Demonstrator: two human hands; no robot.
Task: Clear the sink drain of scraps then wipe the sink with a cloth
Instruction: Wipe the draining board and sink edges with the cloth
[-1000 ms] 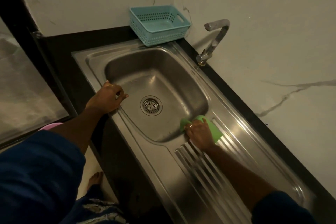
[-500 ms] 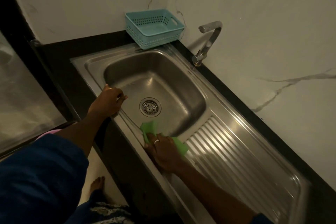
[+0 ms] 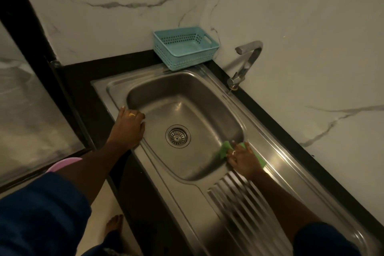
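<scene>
Where the smooth, rounded basin of the stainless-steel sink meets its ribbed drainboard, at 4 o'clock from the round slotted drain strainer, the right hand presses a green cloth flat, fingers spread. At 9 o'clock the left hand lies on the rim, fingers bent over the edge; grip unclear. A turquoise perforated plastic basket stands at 12 o'clock.

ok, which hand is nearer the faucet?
Right. The right hand presses the green cloth at the basin edge on the faucet side; the left hand rests on the rim across the basin.
</scene>
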